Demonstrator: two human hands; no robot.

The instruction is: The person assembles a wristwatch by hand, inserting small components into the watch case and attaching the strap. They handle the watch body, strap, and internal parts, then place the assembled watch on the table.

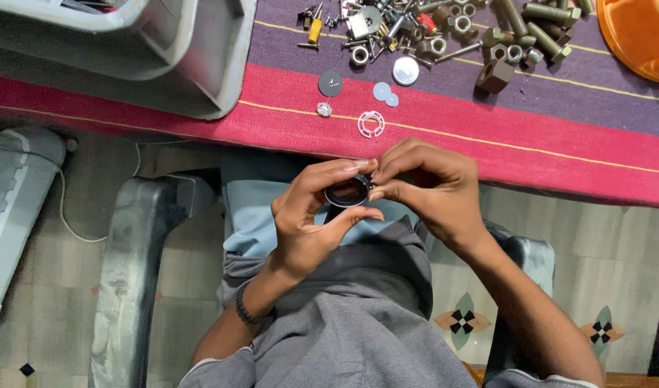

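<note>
The left hand [311, 223] was closed on a small dark round case [346, 194], with the forefinger curved over its top edge and the thumb under its lower edge. The case was held in the air over the person's lap, just short of the table edge. The right hand [423, 183] had its fingertips pinched together at the upper right rim of the same case; whatever small part lay between those fingertips was too small to make out. Both hands touched the case and met each other at that point. A dark beaded bracelet [247, 310] sat on the left wrist.

On the table beyond the hands, a red and purple striped cloth [559, 151] covered the surface. Nearest the hands lay a white plastic ring [371, 123] with inner tabs. Near it were a small shiny metal piece [324, 109], a dark grey disc [330, 83], two pale blue discs [385, 93] touching each other, and a white round cap [405, 71]. Further back was a heap of nuts and bolts [480, 32]. An orange bowl [642, 36] stood at the far right corner, and a grey plastic tray [193, 65] at the left.
</note>
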